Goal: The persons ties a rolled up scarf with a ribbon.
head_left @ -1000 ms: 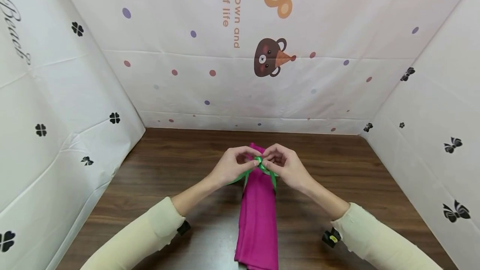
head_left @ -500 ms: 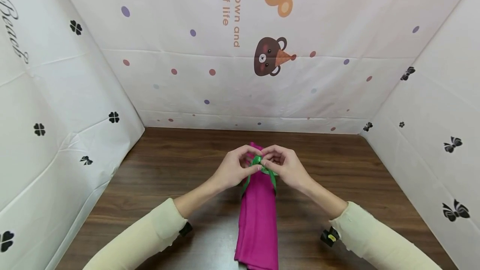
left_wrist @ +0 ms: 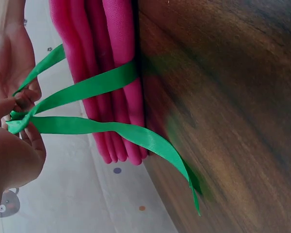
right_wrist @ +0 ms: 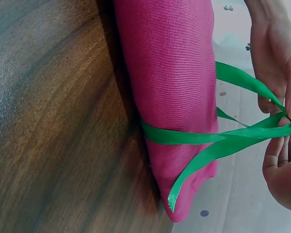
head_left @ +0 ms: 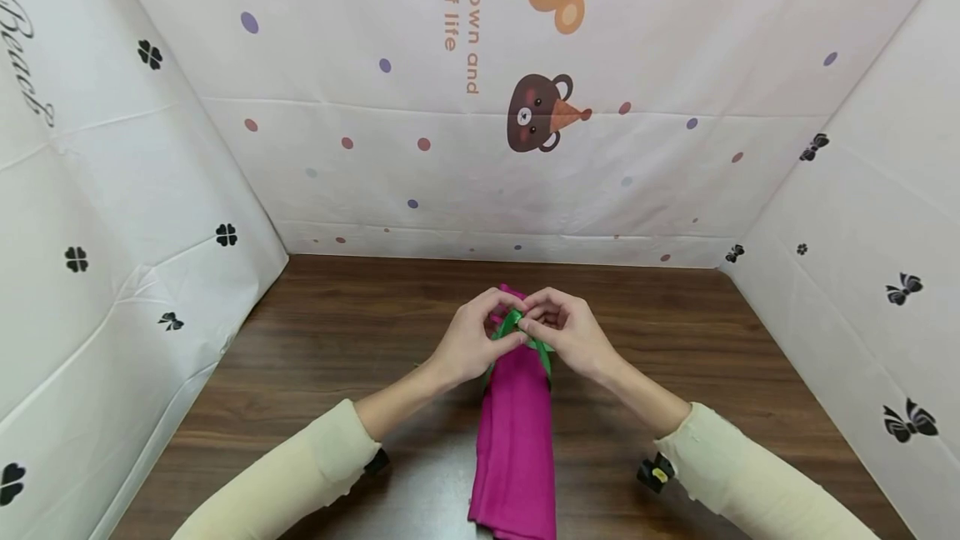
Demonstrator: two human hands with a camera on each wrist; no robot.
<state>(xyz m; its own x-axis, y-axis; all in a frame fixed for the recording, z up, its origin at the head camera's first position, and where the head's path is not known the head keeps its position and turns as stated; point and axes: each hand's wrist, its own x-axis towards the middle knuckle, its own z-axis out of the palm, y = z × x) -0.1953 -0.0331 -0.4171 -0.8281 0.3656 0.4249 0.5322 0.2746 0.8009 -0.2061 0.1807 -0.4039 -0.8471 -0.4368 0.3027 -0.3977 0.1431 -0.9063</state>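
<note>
A bundle of folded magenta knit cloth (head_left: 517,448) lies lengthwise on the table. A green ribbon (left_wrist: 92,87) loops around it near its far end and is drawn up above the cloth. My left hand (head_left: 474,340) pinches the ribbon between thumb and fingers, just over the bundle. Facing it, my right hand (head_left: 570,336) pinches the ribbon at the same spot, the fingertips of both hands meeting there. The crossing of the ribbon is partly hidden by the fingers. One loose tail hangs past the folds in the left wrist view; another drapes over the cloth in the right wrist view.
The brown wood-grain table (head_left: 360,307) is enclosed by white printed sheets (head_left: 337,182) at the back and both sides. Small black devices (head_left: 656,473) sit under the sleeve cuffs.
My left thumb has shifted slightly right and down, toward the right thumb. The ribbon at the knot spot now stands as a narrower loop between the fingers. The cloth has stayed put.
</note>
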